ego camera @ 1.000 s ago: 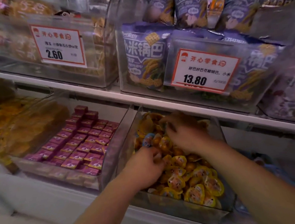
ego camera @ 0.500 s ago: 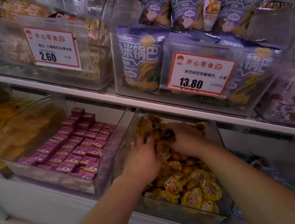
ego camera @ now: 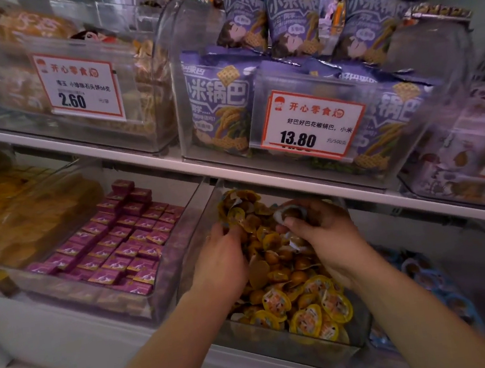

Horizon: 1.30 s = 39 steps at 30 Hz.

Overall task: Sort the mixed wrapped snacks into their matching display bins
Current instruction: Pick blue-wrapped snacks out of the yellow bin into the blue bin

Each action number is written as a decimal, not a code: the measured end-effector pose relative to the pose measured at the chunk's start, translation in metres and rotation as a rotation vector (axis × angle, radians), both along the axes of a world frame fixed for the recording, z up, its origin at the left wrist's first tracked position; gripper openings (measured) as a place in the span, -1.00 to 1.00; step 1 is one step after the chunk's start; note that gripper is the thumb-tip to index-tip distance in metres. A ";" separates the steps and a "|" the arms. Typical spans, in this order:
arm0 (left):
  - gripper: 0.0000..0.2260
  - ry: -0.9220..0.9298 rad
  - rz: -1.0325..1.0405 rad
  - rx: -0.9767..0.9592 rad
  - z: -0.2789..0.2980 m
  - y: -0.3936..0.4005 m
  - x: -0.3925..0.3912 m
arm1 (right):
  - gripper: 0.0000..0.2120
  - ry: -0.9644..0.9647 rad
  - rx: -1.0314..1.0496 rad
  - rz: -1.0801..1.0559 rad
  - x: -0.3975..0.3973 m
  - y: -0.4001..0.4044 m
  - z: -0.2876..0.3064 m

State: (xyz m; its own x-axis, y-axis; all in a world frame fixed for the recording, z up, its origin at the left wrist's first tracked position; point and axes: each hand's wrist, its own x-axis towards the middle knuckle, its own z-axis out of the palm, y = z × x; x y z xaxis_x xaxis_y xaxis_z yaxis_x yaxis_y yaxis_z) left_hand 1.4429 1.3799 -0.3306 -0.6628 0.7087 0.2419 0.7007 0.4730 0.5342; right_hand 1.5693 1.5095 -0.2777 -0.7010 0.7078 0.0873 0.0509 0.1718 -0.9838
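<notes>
Yellow-lidded snack cups heaped in clear bin, lower shelf

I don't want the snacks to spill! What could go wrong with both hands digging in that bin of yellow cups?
The yellow cups are heaped near the front wall of the clear bin, so digging might push some over. The right hand pinches a pale-lidded cup that could slip back into the pile. The left hand may bury others.

White red-bordered price card on the clear plastic upper-left bin: "开心零食", "2.60". Right of it, 2nd white red-bordered card on the next clear bin: "开心零食", "13.80". Purple snack bags behind that card: "小米锅巴". Smaller print too blurry.
</notes>
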 end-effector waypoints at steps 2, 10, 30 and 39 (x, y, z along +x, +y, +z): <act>-0.64 -0.008 0.002 0.044 -0.001 0.001 -0.002 | -0.84 0.085 -0.038 0.011 0.023 -0.009 0.004; -0.67 -0.160 0.094 0.379 0.018 -0.007 0.010 | -0.82 0.031 0.063 0.051 0.062 -0.028 0.010; -0.76 -0.230 -0.314 0.380 0.020 0.008 0.075 | -0.75 0.120 -0.187 -0.299 0.124 0.063 0.008; -0.79 -0.023 -0.245 0.246 0.015 0.001 0.053 | -0.75 -0.131 -0.182 -0.592 0.144 0.126 -0.018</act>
